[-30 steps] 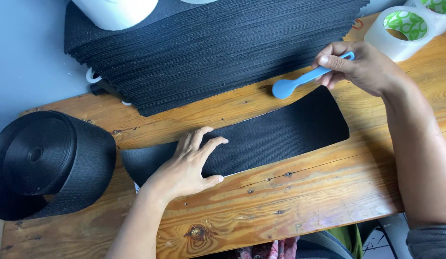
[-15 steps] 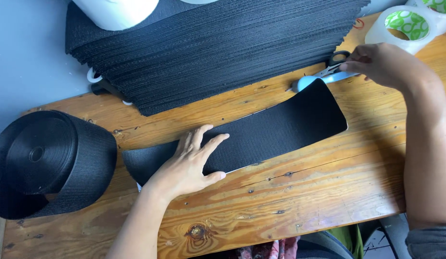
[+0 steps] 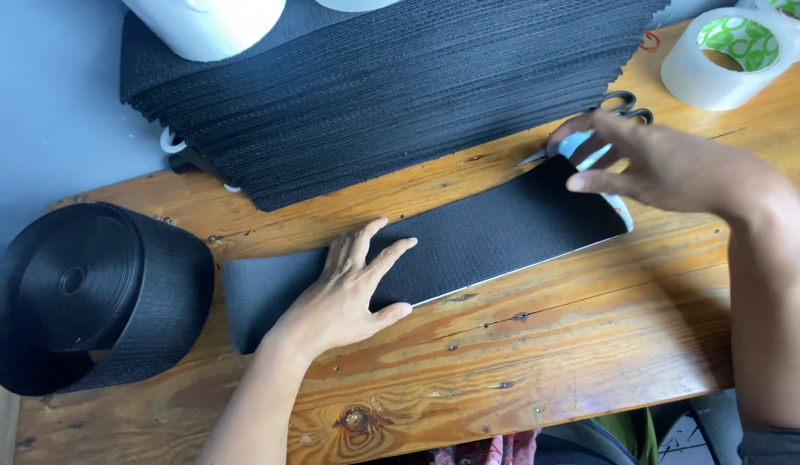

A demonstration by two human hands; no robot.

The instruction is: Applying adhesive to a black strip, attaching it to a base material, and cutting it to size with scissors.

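Left hand (image 3: 344, 297) flat on black webbing strip (image 3: 495, 232); right hand (image 3: 667, 168) at its end.

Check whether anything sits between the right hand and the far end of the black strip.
Nothing visible does. The right hand is already over the end of the black strip with the scissors, and the left hand lies flat on the strip near its other end. The tape roll stands apart.
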